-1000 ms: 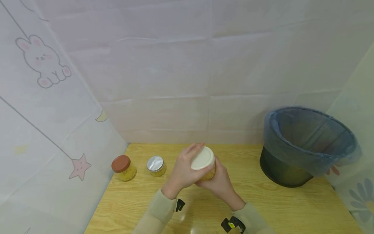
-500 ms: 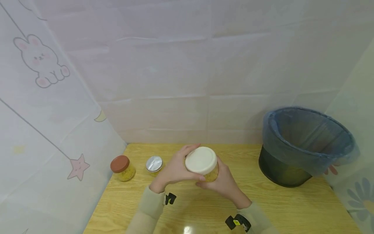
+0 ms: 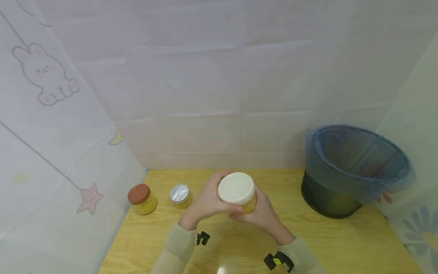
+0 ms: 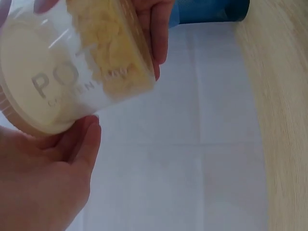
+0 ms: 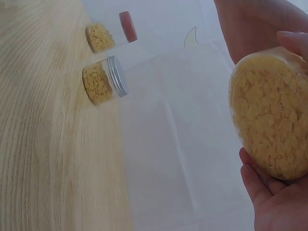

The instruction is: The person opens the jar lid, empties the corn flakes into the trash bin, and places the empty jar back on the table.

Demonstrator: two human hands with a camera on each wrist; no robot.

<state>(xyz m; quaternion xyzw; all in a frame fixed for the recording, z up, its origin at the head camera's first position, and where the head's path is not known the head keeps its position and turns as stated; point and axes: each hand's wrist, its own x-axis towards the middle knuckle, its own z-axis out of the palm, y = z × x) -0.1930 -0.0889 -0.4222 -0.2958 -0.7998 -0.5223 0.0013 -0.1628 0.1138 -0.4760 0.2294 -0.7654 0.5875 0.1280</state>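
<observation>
Cream-lidded jar (image 3: 237,191): raised over table (image 3: 236,243), yellow flakes (image 5: 269,120) inside
Left hand (image 3: 208,199): curled round lid (image 4: 31,72)
Right hand (image 3: 261,214): curled round base
Silver-lidded jar (image 3: 180,196): 9 o'clock
Red-lidded jar (image 3: 142,198): 9 o'clock, farther
Blue-lined bin (image 3: 328,190): 3 o'clock

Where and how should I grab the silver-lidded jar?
Likely grip the silver-lidded jar around its round body below the lid, from its right in the head view: it stands upright on the table, and the red-lidded jar sits on its left.
</observation>
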